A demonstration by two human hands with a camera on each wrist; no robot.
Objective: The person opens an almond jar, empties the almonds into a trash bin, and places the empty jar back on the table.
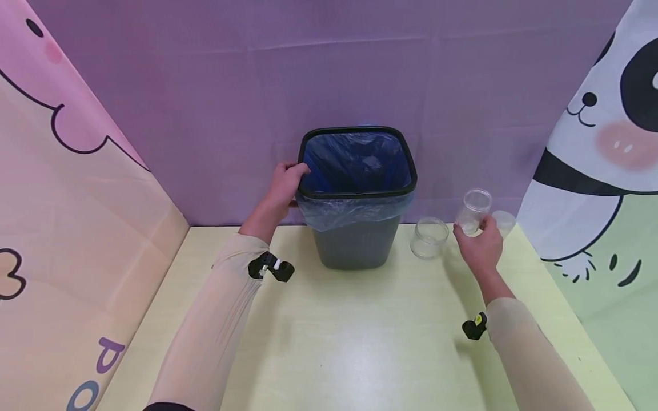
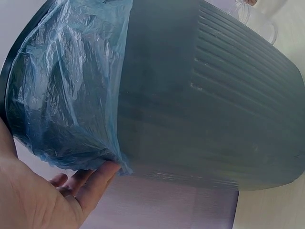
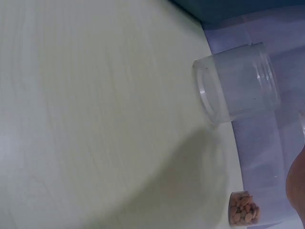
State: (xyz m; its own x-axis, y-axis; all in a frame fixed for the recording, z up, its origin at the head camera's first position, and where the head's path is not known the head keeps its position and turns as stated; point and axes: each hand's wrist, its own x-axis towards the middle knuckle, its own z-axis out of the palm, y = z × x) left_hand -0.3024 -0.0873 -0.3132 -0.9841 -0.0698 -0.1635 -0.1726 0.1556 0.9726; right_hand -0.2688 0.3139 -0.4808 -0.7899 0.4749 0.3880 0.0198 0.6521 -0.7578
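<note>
My left hand (image 1: 281, 188) grips the left rim of a grey trash bin (image 1: 357, 242), thumb over the black rim. In the left wrist view, fingers touch the folded edge of its blue plastic liner (image 2: 71, 86). My right hand (image 1: 483, 245) holds a clear plastic jar (image 1: 475, 202) near the table's back edge. Left of it stands another clear jar (image 1: 429, 238). The right wrist view shows brown, nut-like pieces (image 3: 244, 208) in a clear container, partly cut off; I cannot tell whether this is the held jar.
A further clear round container (image 1: 504, 221) shows behind my right hand. Purple cloth (image 1: 231, 114) hangs along the back of the pale table (image 1: 360, 342). Printed panels close off both sides, a panda (image 1: 612, 125) on the right one.
</note>
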